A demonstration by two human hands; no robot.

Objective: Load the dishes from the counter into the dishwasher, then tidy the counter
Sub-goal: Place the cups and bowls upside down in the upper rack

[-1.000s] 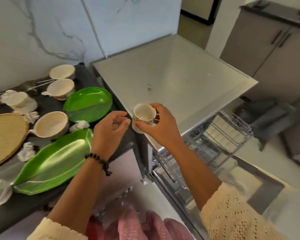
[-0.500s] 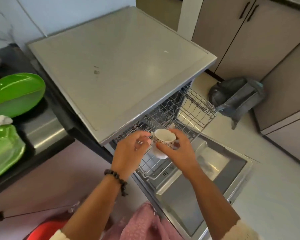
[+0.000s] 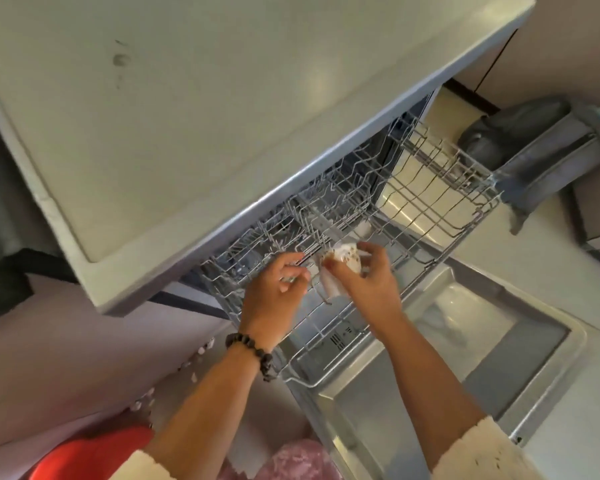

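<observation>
Over the rack [image 3: 440, 216], right hand [image 3: 368, 289] clamped on cup [image 3: 347, 259], left hand [image 3: 274, 292] loosely curled beside.

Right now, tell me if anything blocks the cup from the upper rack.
Nothing visible does. The right hand holds the patterned cup just over the pulled-out upper rack, whose wire floor below it looks bare.

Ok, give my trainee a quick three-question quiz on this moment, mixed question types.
1. True or false: the dishwasher door is closed.
2. Which of the hands holds the patterned teacup? A) left hand B) right hand
3. Fill in: the teacup is over the pulled-out wire ____.

Key: 1 false, the door lies open below the rack. 2 B. 3 rack.
</observation>
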